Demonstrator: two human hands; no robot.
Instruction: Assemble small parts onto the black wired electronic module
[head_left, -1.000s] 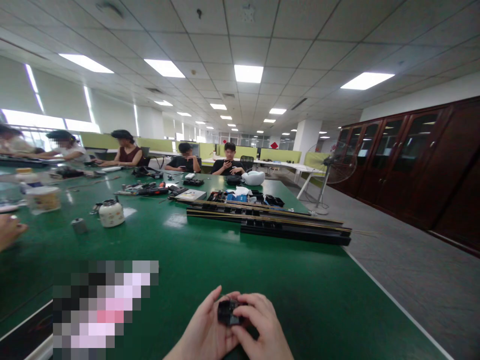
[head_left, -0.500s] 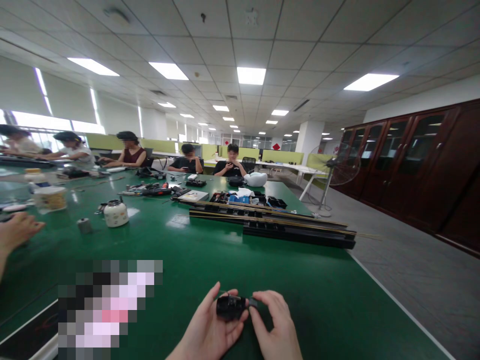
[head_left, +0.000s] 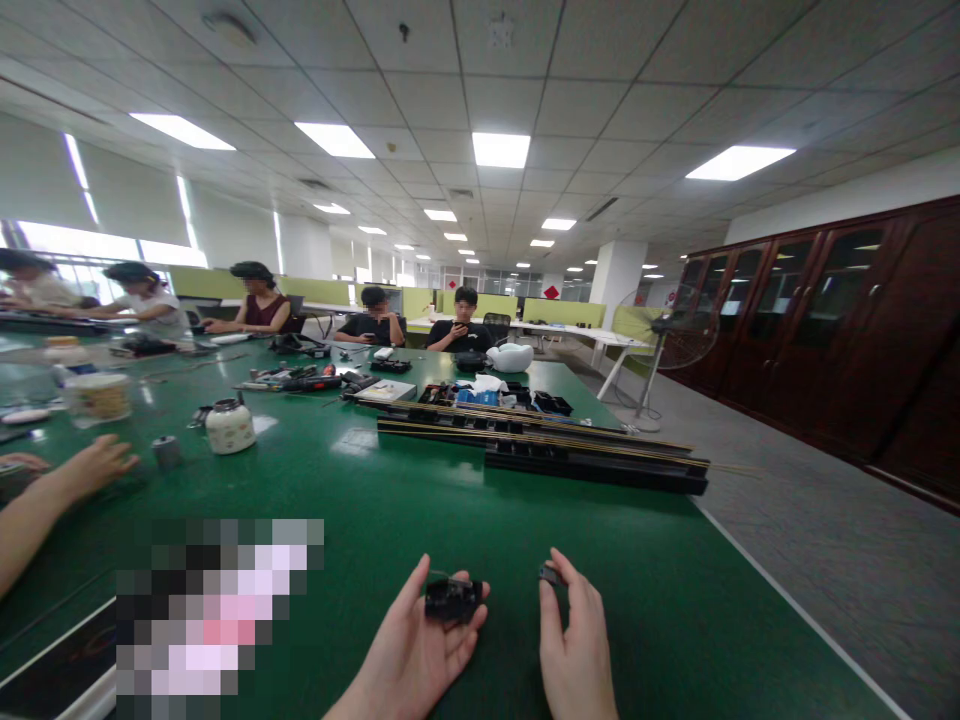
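A small black plastic housing (head_left: 454, 600) with a thin wire along its top rests in the palm and fingers of my left hand (head_left: 411, 650). My left fingers curl around its underside. To the right, my right hand (head_left: 579, 630) pinches a small dark rectangular piece (head_left: 552, 575) between thumb and fingertips. The two hands are apart, both above the green table (head_left: 480, 530). What the small piece is exactly, I cannot make out.
Long black rails (head_left: 596, 470) with thin brass rods lie across the table ahead. A white jar (head_left: 230, 427) and a grey cylinder (head_left: 166, 452) stand left. A co-worker's hand (head_left: 97, 467) reaches in from the left. A pixelated screen (head_left: 225, 620) is lower left.
My right hand has moved right, away from the black housing, with the small dark piece in its pinch. The co-worker's hand at left has reached further in.
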